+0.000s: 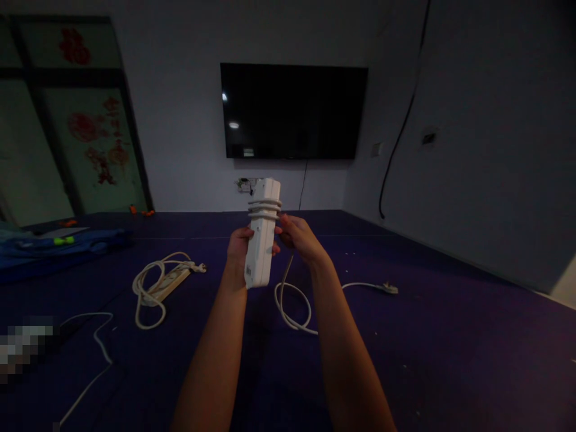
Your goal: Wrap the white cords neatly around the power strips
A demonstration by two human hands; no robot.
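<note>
My left hand is closed around a white power strip, held upright in front of me. Several turns of the strip's power cord are wrapped around its upper part. At the strip's right side, my right hand pinches the cord near the wraps. From there the loose cord hangs down to the purple floor, lies in a loop and runs right to a plug. My left fingers are partly hidden behind the strip.
Left of my arms lies a second power strip with a loosely coiled cord. A thin white cable crosses the floor at the lower left, and blue cloth lies farther back. A television hangs on the far wall; a dark cable dangles at the right.
</note>
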